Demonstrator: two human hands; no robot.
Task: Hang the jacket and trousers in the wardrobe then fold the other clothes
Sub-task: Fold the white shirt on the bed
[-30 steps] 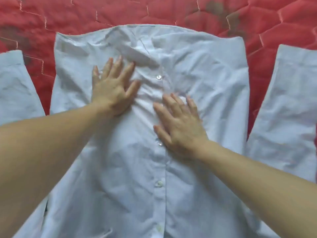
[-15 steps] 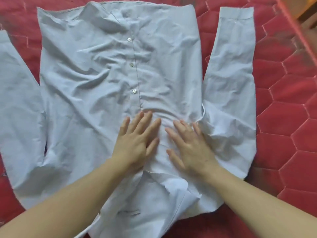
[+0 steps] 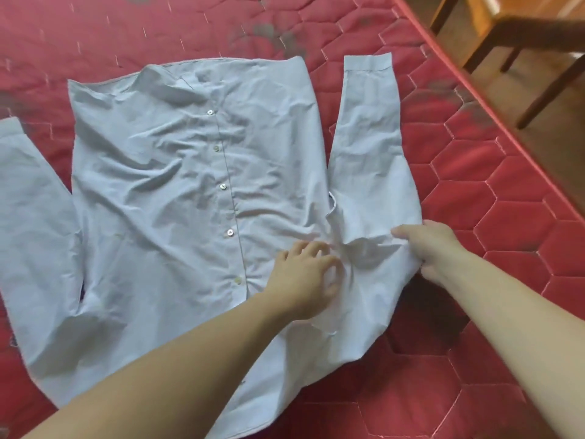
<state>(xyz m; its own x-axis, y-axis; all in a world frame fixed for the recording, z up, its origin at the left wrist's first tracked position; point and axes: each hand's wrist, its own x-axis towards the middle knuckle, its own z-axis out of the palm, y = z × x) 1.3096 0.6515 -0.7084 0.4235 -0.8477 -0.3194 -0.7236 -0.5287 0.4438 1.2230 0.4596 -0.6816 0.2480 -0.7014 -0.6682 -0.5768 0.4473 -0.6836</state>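
A red quilted mattress (image 3: 474, 217) with a hexagon stitch pattern fills most of the view, its piped edge running down the right side from the far end toward the near right corner. Beyond that edge stands a wooden chair (image 3: 506, 30) on a brown floor.

A pale blue shirt (image 3: 177, 191) lies spread buttoned-side up across the middle of the mattress, wrinkled, its hem toward the far end and its shoulders nearest the person. The right sleeve (image 3: 370, 147) lies alongside the body, cuff pointing to the far end; the left sleeve (image 3: 28, 201) lies the same way near the mattress's left edge (its cuff is partly cut off by the frame).

The left hand (image 3: 304, 274) presses on the shirt body just beside the right armpit seam, fingers spread and bent onto the cloth. The right hand (image 3: 433, 248) pinches the outer edge of the right sleeve's upper part, thumb on top, fingers tucked under the fabric.
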